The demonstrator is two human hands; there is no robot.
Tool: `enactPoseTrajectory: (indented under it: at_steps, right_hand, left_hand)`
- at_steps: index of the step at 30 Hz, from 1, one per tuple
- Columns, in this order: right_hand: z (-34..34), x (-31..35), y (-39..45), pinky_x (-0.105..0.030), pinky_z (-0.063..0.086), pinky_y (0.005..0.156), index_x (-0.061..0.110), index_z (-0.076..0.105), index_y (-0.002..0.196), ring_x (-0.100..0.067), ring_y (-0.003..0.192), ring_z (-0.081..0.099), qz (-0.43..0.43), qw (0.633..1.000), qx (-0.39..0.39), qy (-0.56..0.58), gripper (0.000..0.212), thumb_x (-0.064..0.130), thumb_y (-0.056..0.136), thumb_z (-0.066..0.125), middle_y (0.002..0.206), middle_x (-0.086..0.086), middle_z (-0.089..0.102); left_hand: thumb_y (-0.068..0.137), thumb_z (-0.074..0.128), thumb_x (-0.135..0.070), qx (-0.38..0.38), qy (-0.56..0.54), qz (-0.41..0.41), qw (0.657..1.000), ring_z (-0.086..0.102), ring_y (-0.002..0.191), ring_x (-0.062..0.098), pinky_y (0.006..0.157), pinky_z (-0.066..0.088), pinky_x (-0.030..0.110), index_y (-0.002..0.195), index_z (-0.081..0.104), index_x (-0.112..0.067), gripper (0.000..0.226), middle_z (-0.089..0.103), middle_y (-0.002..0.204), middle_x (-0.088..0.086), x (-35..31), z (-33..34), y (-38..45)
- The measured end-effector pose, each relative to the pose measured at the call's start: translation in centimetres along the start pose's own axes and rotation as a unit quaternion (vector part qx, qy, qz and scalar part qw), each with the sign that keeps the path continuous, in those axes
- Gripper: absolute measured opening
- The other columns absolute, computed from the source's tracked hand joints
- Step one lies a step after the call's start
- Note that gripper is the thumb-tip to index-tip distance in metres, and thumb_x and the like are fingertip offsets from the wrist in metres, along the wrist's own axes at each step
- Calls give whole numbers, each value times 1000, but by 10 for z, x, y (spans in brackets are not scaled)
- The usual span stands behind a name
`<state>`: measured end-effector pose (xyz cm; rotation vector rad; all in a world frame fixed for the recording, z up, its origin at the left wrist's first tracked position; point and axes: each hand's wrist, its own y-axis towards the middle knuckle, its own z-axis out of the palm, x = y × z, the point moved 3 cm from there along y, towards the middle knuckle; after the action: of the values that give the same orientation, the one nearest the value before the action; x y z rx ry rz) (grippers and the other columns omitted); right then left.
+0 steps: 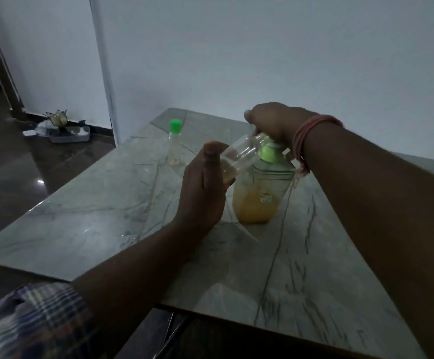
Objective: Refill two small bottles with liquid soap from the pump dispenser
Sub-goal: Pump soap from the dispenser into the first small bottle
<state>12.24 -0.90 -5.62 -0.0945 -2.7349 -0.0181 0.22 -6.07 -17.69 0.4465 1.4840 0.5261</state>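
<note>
- A second small bottle [175, 143] with a green cap is seen standing at the far left of the desk [86, 218], well apart from the hands, nearly empty.
- An uncapped small bottle [239, 156] is held tilted in the grip of the left hand [205, 187], fingers wrapped round its lower body, its mouth brought to the pump nozzle. It is judged light, thin-walled and slippery with soap; it is best taken round the middle.
- The pump dispenser [259, 195] stands upright, part-filled with yellow soap, and is judged heavier and steadier.
- The pump head is covered by the right hand [272, 123], fingers curled over it.
</note>
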Motion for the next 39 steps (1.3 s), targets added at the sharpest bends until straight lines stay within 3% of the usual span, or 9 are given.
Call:
enactPoseTrajectory:
  at_steps: [3, 9, 13, 17, 21, 24, 30, 35, 39]
  right_hand:
    - [-9, 0, -10, -35, 44, 80, 8, 58, 94, -26, 81, 55, -7, 1000, -11, -13, 33, 26, 98, 32, 100, -13, 60]
    - [-1, 5, -9, -28, 31, 72, 7, 60, 98, -30, 98, 53, -33, 997, -12, -66, 31, 12, 97, 29, 121, -14, 58]
    - [-9, 2, -9, -30, 38, 76, 4, 60, 112, -26, 95, 53, -52, 997, -10, -48, 37, 19, 99, 28, 120, -11, 60]
    - [-1, 3, -8, -29, 33, 62, 8, 57, 90, -24, 87, 50, -57, 996, -20, -68, 29, 15, 95, 30, 115, -12, 62]
    - [-5, 4, -9, -32, 39, 86, 8, 57, 121, -25, 108, 53, -33, 999, 21, -34, 41, 27, 102, 26, 134, -13, 53]
    - [-5, -2, -10, -32, 39, 75, 11, 68, 104, -22, 87, 56, -21, 999, -21, 25, 46, 34, 99, 28, 114, -11, 61]
    - [-4, -1, -9, -29, 38, 70, 6, 60, 111, -20, 79, 51, -8, 999, 22, 29, 37, 28, 99, 33, 109, -9, 55]
    - [-1, 7, -8, -29, 35, 77, 8, 61, 88, -29, 108, 54, -18, 999, -37, 32, 34, 17, 97, 29, 125, -14, 60]
    - [-3, 0, -3, -32, 37, 81, 3, 59, 114, -29, 106, 53, -16, 999, -17, 22, 39, 20, 98, 28, 124, -15, 59]
  left_hand:
    - [101, 13, -65, 10, -6, 3, 1000, 55, 52, 1, 48, 39, 13, 94, 69, -14, 76, 61, 63, -9, 2, 1, -2]
    - [85, 18, -86, 9, -11, 10, 1000, 53, 49, 2, 46, 37, 10, 88, 68, -4, 96, 57, 58, -4, -3, 0, -2]
    - [89, 16, -84, 10, 8, 25, 1000, 52, 49, 4, 47, 37, 16, 82, 67, -8, 91, 58, 58, -2, -1, -2, -2]
    - [84, 16, -89, 4, 8, 5, 1000, 54, 52, 7, 47, 39, 17, 82, 67, -7, 97, 61, 63, 7, 2, -2, 0]
    - [88, 13, -86, 19, 23, 12, 999, 52, 51, 7, 49, 38, 19, 79, 66, -11, 92, 59, 61, 2, 2, -1, -1]
    - [89, 13, -84, 17, 24, 16, 999, 53, 52, 7, 49, 38, 20, 77, 65, -15, 87, 59, 62, -1, 5, 0, 0]
    - [90, 12, -83, 17, 37, 9, 999, 55, 55, 8, 51, 40, 25, 77, 65, -20, 83, 61, 65, -1, 5, -1, -2]
    - [88, 13, -85, 9, 33, -1, 999, 51, 52, 8, 51, 38, 24, 70, 59, -14, 87, 56, 60, -1, 4, -2, 2]
    - [90, 13, -84, 12, 51, 13, 999, 50, 53, 10, 52, 35, 22, 69, 57, -15, 84, 54, 59, 0, 5, -2, 1]
